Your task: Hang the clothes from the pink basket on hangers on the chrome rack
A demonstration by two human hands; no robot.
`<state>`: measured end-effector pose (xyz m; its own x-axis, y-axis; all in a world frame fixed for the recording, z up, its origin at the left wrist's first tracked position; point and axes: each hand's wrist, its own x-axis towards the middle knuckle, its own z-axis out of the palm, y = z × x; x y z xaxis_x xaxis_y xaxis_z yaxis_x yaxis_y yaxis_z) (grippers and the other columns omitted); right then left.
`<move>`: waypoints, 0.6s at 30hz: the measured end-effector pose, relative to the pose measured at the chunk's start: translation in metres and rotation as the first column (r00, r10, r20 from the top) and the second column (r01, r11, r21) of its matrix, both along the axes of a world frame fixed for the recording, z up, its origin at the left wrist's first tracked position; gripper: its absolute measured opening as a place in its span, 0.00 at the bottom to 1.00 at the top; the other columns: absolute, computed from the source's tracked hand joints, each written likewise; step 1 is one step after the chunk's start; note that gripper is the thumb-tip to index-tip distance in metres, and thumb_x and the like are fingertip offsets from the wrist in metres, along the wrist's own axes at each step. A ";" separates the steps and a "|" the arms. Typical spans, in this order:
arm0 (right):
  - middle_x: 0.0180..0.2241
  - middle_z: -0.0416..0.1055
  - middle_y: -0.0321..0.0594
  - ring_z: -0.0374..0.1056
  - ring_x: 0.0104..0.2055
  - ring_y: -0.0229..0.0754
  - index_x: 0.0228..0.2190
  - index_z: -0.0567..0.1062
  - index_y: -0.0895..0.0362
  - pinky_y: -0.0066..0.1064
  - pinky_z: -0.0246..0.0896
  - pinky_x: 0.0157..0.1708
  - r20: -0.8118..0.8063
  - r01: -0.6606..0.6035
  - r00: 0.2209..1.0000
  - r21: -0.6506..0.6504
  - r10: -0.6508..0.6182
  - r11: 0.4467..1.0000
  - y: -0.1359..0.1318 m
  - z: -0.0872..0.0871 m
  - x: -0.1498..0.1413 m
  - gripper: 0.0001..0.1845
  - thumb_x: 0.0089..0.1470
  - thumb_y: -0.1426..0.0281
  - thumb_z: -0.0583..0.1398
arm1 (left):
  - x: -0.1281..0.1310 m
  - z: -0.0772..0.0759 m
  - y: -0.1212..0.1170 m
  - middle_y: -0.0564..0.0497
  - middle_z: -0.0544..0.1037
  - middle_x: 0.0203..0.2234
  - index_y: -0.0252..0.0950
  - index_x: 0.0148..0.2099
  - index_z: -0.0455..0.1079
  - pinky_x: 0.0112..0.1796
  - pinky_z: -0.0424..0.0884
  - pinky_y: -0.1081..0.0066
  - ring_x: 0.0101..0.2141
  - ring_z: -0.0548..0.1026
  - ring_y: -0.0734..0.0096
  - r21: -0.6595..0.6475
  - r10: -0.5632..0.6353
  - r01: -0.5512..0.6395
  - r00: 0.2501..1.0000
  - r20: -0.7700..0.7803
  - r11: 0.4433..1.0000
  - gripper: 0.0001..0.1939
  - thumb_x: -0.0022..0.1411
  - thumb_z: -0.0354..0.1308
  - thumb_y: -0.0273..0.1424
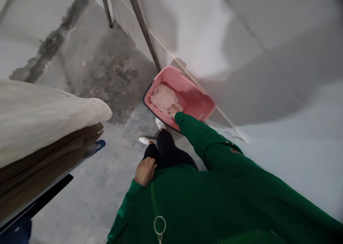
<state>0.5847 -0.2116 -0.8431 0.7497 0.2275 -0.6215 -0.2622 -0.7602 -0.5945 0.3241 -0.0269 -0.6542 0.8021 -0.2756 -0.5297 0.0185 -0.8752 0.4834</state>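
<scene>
A pink plastic basket stands on the concrete floor against the white wall. Pale pinkish cloth lies inside it. My right hand, at the end of a green sleeve, reaches down into the basket and rests on the cloth; its fingers are mostly hidden. My left hand lies on my dark-trousered thigh with fingers curled, holding nothing that I can see. My white shoes stand just in front of the basket.
A bed or table edge with a cream sheet over brown boards juts in from the left. Metal legs of a frame stand by the wall behind the basket. The stained grey floor stretches away to the far left.
</scene>
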 end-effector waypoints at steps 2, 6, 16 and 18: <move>0.60 0.59 0.49 0.59 0.59 0.50 0.45 0.73 0.60 0.48 0.58 0.56 -0.069 -0.086 0.994 -0.070 0.081 0.994 0.013 -0.053 0.013 0.16 0.57 0.65 0.61 | -0.023 -0.025 -0.002 0.45 0.77 0.35 0.37 0.42 0.70 0.32 0.73 0.68 0.32 0.76 0.65 0.036 0.017 -0.018 0.999 0.027 0.999 0.13 0.68 0.44 0.33; 0.69 0.39 0.49 0.41 0.66 0.59 0.35 0.78 0.63 0.53 0.41 0.62 -0.129 -0.202 0.974 -0.146 0.184 0.968 0.036 -0.134 0.039 0.10 0.47 0.74 0.64 | -0.060 -0.061 -0.006 0.44 0.78 0.35 0.37 0.44 0.69 0.29 0.74 0.68 0.31 0.77 0.66 0.060 0.117 -0.121 0.990 0.075 0.991 0.15 0.69 0.41 0.32; 0.33 0.71 0.37 0.67 0.32 0.29 0.30 0.74 0.66 0.26 0.64 0.42 -0.058 0.086 0.994 -0.087 -0.091 0.992 0.017 -0.113 0.057 0.25 0.64 0.58 0.50 | -0.047 -0.064 -0.010 0.43 0.77 0.39 0.37 0.46 0.68 0.32 0.74 0.65 0.33 0.77 0.63 0.062 0.190 -0.189 0.982 0.001 0.980 0.15 0.69 0.41 0.32; 0.31 0.70 0.36 0.67 0.28 0.31 0.36 0.73 0.63 0.28 0.67 0.33 -0.042 0.190 0.981 -0.039 -0.191 0.981 0.000 -0.072 0.051 0.24 0.63 0.54 0.51 | -0.033 -0.055 -0.006 0.43 0.77 0.40 0.37 0.47 0.68 0.34 0.74 0.64 0.34 0.77 0.62 0.071 0.191 -0.189 0.981 -0.017 0.979 0.14 0.69 0.42 0.31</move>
